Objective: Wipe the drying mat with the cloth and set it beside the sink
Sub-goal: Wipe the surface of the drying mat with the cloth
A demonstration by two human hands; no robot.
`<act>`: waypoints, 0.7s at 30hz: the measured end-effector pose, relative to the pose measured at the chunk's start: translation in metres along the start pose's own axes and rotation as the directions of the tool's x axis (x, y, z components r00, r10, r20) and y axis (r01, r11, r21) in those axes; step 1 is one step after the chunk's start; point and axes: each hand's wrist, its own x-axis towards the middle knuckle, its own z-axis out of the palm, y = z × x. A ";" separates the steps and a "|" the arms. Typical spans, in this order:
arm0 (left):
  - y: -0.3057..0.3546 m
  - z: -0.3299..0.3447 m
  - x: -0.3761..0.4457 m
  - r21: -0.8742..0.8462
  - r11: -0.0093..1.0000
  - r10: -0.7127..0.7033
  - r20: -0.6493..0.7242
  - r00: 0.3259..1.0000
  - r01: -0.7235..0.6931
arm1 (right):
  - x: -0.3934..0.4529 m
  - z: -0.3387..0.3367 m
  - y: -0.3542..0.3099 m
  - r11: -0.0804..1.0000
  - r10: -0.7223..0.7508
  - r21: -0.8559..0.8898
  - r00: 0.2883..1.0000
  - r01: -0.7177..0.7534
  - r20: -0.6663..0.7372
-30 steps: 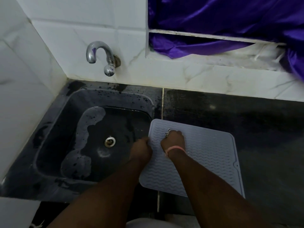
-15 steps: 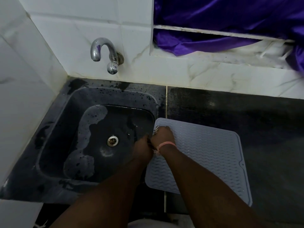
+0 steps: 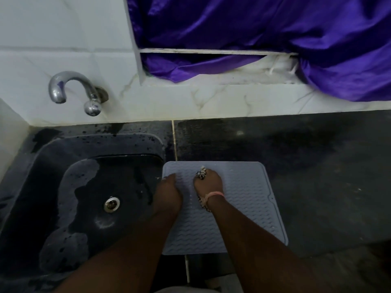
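The pale grey ribbed drying mat (image 3: 245,210) lies flat on the dark counter, its left edge against the sink (image 3: 95,144). My right hand (image 3: 208,183) is curled round a small black-and-white speckled cloth (image 3: 201,172) and presses it onto the far middle of the mat. The cloth shows only at my knuckles and by my wrist. My left hand (image 3: 168,192) grips the mat's left edge with curled fingers, at the sink's right rim.
A chrome tap (image 3: 70,89) juts from the white tiled wall above the wet black sink. Dark counter (image 3: 321,166) stretches right of the mat. Purple fabric (image 3: 254,28) hangs over the window ledge behind.
My right hand has slid the cloth left toward the sink edge and back right across the mat. The mat now lies squarer to the counter. My left hand stays at its left edge.
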 end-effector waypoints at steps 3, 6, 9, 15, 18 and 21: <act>0.006 0.024 0.000 0.039 0.987 0.155 0.064 0.986 -0.158 | 0.000 -0.027 0.037 0.997 0.075 0.015 0.993 -0.074 -0.087; 0.017 0.041 0.000 0.045 0.984 0.164 0.118 0.979 -0.171 | -0.002 -0.049 0.071 0.990 0.141 0.027 0.981 -0.138 -0.132; 0.030 0.052 -0.006 0.096 0.969 0.210 0.161 0.964 -0.227 | -0.003 -0.069 0.103 0.970 0.231 0.122 0.950 -0.209 -0.209; 0.026 0.069 -0.009 0.272 0.918 0.245 0.179 0.953 -0.287 | 0.006 -0.108 0.153 0.956 0.292 0.068 0.921 -0.284 -0.259; 0.021 0.070 -0.014 0.317 0.897 0.259 0.192 0.947 -0.309 | 0.010 -0.114 0.162 0.957 0.284 0.027 0.924 -0.287 -0.256; 0.015 0.070 -0.017 0.335 0.875 0.291 0.211 0.933 -0.349 | 0.009 -0.114 0.169 0.964 0.264 0.047 0.916 -0.263 -0.302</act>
